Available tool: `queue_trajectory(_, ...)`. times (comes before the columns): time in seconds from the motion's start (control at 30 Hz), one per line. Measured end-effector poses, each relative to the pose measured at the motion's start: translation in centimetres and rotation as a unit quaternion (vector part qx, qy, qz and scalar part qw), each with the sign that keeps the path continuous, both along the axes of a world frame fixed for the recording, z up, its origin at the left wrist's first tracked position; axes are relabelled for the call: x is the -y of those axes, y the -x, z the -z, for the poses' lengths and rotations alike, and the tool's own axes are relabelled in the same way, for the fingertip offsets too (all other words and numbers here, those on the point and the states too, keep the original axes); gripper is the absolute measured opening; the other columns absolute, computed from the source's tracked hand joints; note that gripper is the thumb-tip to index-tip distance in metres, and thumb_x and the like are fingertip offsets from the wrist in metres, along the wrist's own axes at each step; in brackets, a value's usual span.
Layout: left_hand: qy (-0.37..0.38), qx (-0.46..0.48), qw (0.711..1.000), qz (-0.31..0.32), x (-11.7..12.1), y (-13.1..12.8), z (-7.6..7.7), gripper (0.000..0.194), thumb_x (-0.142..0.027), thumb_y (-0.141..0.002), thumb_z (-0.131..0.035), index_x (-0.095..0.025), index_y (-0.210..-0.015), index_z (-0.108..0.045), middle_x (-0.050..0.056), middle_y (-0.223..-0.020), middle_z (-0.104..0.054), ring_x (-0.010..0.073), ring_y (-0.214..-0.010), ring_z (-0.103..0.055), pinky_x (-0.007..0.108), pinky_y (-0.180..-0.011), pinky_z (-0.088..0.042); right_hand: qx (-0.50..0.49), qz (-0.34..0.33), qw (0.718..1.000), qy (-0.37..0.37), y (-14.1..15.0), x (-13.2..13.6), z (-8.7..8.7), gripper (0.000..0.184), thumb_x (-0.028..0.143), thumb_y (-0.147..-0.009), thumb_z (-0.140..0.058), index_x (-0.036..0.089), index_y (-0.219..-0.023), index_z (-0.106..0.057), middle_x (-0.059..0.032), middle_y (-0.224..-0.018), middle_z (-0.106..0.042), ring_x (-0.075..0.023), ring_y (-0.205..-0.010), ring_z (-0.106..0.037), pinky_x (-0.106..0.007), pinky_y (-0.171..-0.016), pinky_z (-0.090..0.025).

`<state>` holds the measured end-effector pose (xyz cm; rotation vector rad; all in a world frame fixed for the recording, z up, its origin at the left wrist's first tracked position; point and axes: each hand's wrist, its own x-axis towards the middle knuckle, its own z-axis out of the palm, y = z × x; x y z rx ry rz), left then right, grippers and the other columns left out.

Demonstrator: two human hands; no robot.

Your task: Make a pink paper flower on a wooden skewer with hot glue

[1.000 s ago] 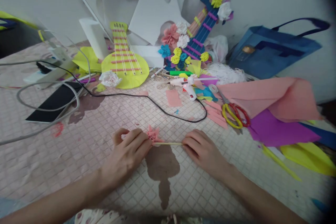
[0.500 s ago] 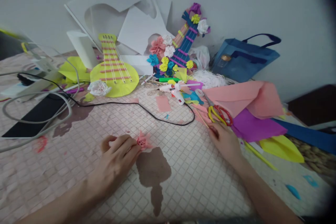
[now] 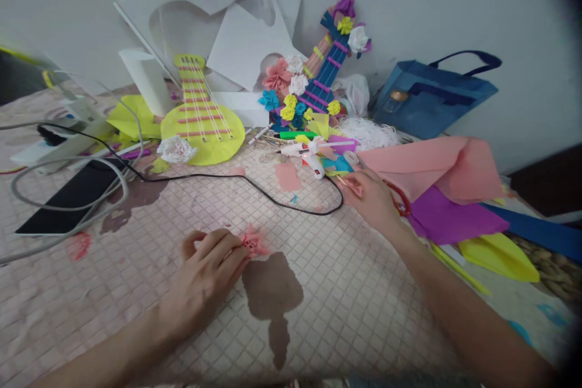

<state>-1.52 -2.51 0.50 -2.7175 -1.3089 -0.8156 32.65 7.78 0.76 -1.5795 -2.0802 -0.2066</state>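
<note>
My left hand [image 3: 213, 267] rests on the table with its fingers closed on the edge of a pink crepe-paper flower [image 3: 254, 242]. Farther out, my right hand [image 3: 375, 200] pinches at a piece of pink paper [image 3: 353, 187] among the scraps; the fingertips partly hide it. Red-handled scissors [image 3: 400, 199] lie partly covered by that hand. Just beyond it sits a white glue gun [image 3: 313, 160] with a small red light, its black cord [image 3: 291, 206] curving over the table. A flat pink paper square [image 3: 287, 176] lies left of the glue gun.
A yellow paper guitar [image 3: 213, 139] and a flower-covered blue one [image 3: 325, 82] stand at the back. At right are pink sheets [image 3: 436, 160], purple paper [image 3: 439, 215] and a blue bag [image 3: 431, 100]. A tablet [image 3: 68, 197] and grey cable [image 3: 125, 188] lie left.
My right hand has moved forward and left, off the thin stick by the scissors and onto the pink scraps. My left hand still holds the flower. The view has shifted slightly.
</note>
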Motion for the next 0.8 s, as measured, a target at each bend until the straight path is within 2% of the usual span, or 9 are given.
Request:
queue_trajectory(0.1,-0.006,-0.004,1.0,-0.002,0.0,0.0,0.1,0.018,-0.018,-0.094,-0.044,-0.021,-0.088,-0.061,0.001,-0.085,-0.064,0.019,-0.087,-0.052,0.039,-0.082,-0.029,0.028,-0.018,0.999,-0.002,2.0,-3.5,0.1,0.03,0.033,-0.079,-0.062,0.016,-0.104,-0.063,-0.0122,-0.104,-0.058,-0.028,-0.102,-0.053,-0.04,-0.086,-0.043)
queue_trajectory(0.17,-0.013,-0.004,1.0,-0.002,-0.1,0.0,0.3,0.016,-0.017,-0.093,-0.046,-0.02,-0.089,-0.061,0.001,-0.086,-0.064,0.0194,-0.089,-0.053,0.039,-0.082,-0.029,0.034,-0.011,0.999,0.013,3.3,-5.7,0.3,0.034,0.032,-0.077,-0.064,0.013,-0.105,-0.062,-0.0138,-0.105,-0.058,-0.0283,-0.099,-0.053,-0.039,-0.084,-0.042)
queue_trajectory(0.27,-0.013,0.0,1.0,0.001,-0.1,0.0,0.4,0.015,-0.017,-0.092,-0.047,-0.02,-0.089,-0.062,0.001,-0.086,-0.064,0.0192,-0.089,-0.053,0.038,-0.082,-0.03,0.025,-0.026,0.997,0.073,4.9,-7.9,0.3,0.023,0.037,-0.078,-0.061,0.014,-0.083,-0.064,-0.0081,-0.079,-0.059,-0.0226,-0.078,-0.054,-0.034,-0.072,-0.04)
queue_trajectory(0.33,-0.013,0.005,1.0,0.0,-0.2,0.0,0.4,0.015,-0.017,-0.093,-0.047,-0.02,-0.09,-0.062,0.001,-0.086,-0.064,0.0193,-0.088,-0.053,0.038,-0.082,-0.03,0.001,-0.032,0.995,0.094,5.7,-8.3,0.1,0.022,0.037,-0.077,-0.061,0.016,-0.07,-0.06,-0.0032,-0.066,-0.055,-0.0179,-0.068,-0.05,-0.03,-0.063,-0.036)
queue_trajectory(0.5,0.006,0.005,1.0,0.011,-0.2,0.1,0.4,0.014,-0.016,-0.092,-0.048,-0.019,-0.091,-0.061,0.002,-0.087,-0.064,0.0198,-0.09,-0.053,0.038,-0.08,-0.033,-0.115,-0.041,0.981,0.151,6.2,-6.1,-0.8,0.025,0.036,-0.076,-0.061,0.017,-0.062,-0.051,0.0034,-0.057,-0.046,-0.0096,-0.052,-0.04,-0.025,-0.05,-0.026)
queue_trajectory(0.63,0.013,0.012,1.0,0.006,-0.2,0.3,0.6,0.01,-0.017,-0.091,-0.052,-0.019,-0.091,-0.062,0.001,-0.087,-0.064,0.0192,-0.091,-0.053,0.036,-0.079,-0.036,-0.213,-0.086,0.949,0.218,5.4,-2.7,-1.7,0.024,0.039,-0.078,-0.06,0.017,-0.07,-0.057,0.0023,-0.061,-0.054,-0.0108,-0.054,-0.048,-0.023,-0.049,-0.033)
queue_trajectory(0.7,0.017,0.012,1.0,0.007,-0.2,0.3,0.6,0.01,-0.018,-0.091,-0.053,-0.019,-0.091,-0.062,0.001,-0.086,-0.064,0.0189,-0.091,-0.053,0.035,-0.079,-0.037,-0.227,-0.094,0.937,0.248,4.9,-0.7,-2.4,0.027,0.043,-0.079,-0.06,0.017,-0.075,-0.06,0.001,-0.063,-0.057,-0.0116,-0.053,-0.05,-0.023,-0.046,-0.035)
queue_trajectory(0.8,0.03,0.012,0.999,0.014,-0.1,0.4,0.5,0.009,-0.017,-0.091,-0.053,-0.019,-0.093,-0.062,0.001,-0.089,-0.064,0.0192,-0.093,-0.053,0.036,-0.08,-0.038,-0.183,-0.117,0.943,0.252,4.5,2.4,-3.6,0.031,0.047,-0.081,-0.058,0.017,-0.075,-0.065,0.0,-0.06,-0.058,-0.0133,-0.052,-0.052,-0.024,-0.044,-0.037)
